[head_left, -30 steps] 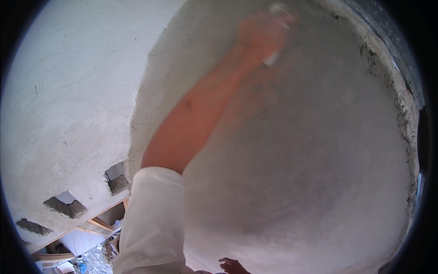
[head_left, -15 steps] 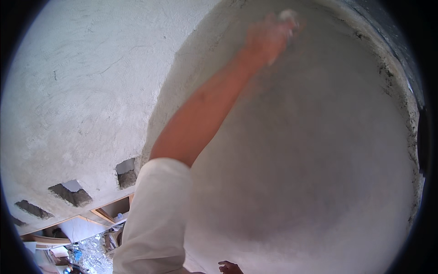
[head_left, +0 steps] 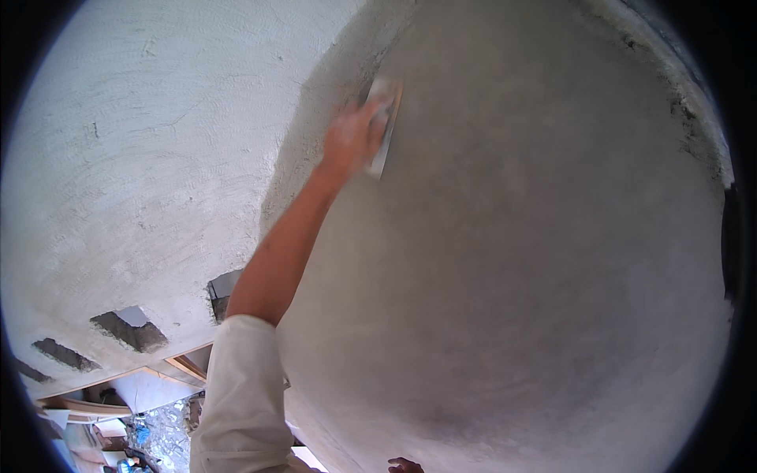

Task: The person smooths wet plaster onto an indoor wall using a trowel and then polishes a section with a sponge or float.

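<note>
My left hand [head_left: 352, 142] reaches up from the lower left, closed round the handle of a plastering trowel [head_left: 384, 154]. The trowel's long flat blade lies against the smooth grey plaster [head_left: 512, 252], close to the plaster's left border. Motion blurs the fingers a little. At the lower edge, only part of my right hand [head_left: 404, 466] shows, away from the wall, with fingers loosely bent and apart and nothing visible in them.
Rough whitish wall [head_left: 158, 158] adjoins the grey plaster on the left, with several rectangular openings [head_left: 130, 329] low in it. Beneath are wooden boards [head_left: 185, 369] and crumpled clear plastic sheeting [head_left: 169, 433]. A rough, crumbly edge [head_left: 686, 118] curves along the upper right.
My left hand has swept the trowel left and down across the plaster, from near the top middle to the left border. My right hand has dropped slightly and shifted right.
</note>
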A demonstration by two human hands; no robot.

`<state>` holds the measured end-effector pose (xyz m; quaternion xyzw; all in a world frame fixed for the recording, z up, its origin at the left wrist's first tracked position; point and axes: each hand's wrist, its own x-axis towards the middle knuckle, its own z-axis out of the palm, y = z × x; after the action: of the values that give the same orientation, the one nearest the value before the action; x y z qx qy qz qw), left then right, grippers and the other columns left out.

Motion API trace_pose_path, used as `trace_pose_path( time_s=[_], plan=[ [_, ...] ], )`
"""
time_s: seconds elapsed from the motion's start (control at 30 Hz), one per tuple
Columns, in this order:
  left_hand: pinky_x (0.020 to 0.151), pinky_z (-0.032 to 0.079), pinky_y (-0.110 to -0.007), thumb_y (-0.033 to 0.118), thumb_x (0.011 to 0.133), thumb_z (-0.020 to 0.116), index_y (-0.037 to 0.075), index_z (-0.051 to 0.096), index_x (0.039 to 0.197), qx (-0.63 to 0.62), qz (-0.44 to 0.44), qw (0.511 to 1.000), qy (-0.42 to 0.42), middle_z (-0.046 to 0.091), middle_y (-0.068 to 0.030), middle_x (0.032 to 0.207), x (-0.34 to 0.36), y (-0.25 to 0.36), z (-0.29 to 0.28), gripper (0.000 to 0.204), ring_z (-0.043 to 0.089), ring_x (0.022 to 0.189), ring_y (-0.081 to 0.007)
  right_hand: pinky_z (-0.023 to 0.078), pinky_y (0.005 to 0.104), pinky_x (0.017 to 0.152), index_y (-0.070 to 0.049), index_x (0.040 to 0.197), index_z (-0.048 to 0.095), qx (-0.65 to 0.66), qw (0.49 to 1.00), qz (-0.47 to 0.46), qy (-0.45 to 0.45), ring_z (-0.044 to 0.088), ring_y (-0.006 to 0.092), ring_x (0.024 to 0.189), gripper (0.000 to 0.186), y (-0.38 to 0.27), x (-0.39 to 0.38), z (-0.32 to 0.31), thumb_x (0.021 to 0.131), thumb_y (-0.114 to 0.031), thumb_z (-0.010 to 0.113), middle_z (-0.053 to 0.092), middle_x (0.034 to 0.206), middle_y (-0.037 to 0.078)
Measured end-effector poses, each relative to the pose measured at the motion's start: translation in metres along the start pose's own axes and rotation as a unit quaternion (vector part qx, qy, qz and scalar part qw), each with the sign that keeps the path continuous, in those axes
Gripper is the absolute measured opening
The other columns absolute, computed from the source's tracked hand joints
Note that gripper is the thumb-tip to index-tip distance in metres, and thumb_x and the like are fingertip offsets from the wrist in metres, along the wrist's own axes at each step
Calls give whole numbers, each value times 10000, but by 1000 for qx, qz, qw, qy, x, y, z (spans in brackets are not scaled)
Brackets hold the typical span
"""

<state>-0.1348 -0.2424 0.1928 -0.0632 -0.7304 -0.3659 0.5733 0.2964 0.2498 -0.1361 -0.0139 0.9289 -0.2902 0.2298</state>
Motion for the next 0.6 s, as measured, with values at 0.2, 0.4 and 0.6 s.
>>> trace_pose_path(
  time_s=[0.2,0.4,0.6],
  plan=[
    [695,564,-410,161,910,584,244,515,1371,-59,143,986,-60,579,-193,1162,-63,68,6,473,643,793,-350,414,259,568,-68,1243,581,68,990,-121,6,450,72,597,387,70,27,58,927,-284,632,547,701,-28],
    [869,487,-476,211,917,511,128,580,1266,-12,182,982,38,644,-227,1072,161,72,-35,366,611,993,-405,555,343,724,-82,1185,623,28,994,76,-70,698,221,711,361,-27,24,-8,893,-293,602,704,814,123],
    [792,509,-486,242,924,566,196,559,1294,52,138,988,38,611,-168,1125,17,-29,0,373,610,974,-367,551,322,691,-76,1195,620,22,983,147,-104,694,177,691,365,0,6,0,892,-277,598,708,798,106]
  ],
)
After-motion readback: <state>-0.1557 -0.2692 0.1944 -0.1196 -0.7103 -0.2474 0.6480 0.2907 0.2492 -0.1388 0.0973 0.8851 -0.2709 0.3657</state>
